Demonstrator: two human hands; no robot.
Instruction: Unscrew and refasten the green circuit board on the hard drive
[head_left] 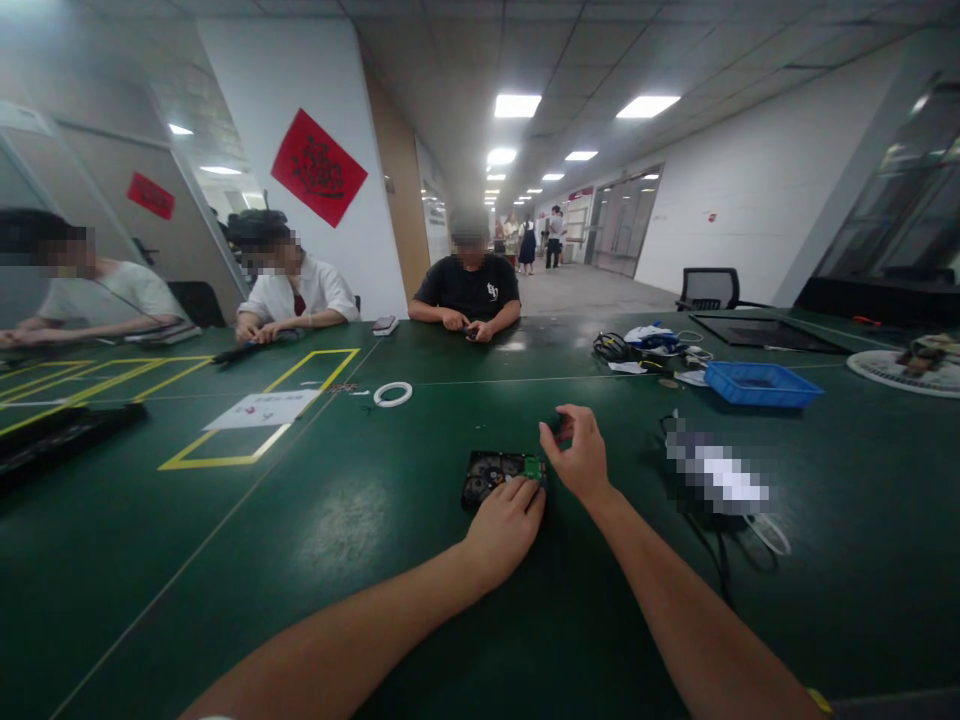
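Observation:
A hard drive (487, 474) lies on the green table in front of me, its circuit board (534, 468) facing up at the right end. My left hand (504, 535) holds the drive down, its fingers bent over the near right part and covering it. Just right of and beyond the drive, my right hand (579, 455) is raised above the table. Its thumb and fingers curl around a small dark object (554, 421), whose kind I cannot make out.
To the right are a partly blurred white item (724, 480) with cables, a blue tray (761, 385) and a cable pile (619, 348). A white ring (393, 394) and a paper sheet (262, 409) lie left. A person (480, 290) sits opposite; two others sit at left.

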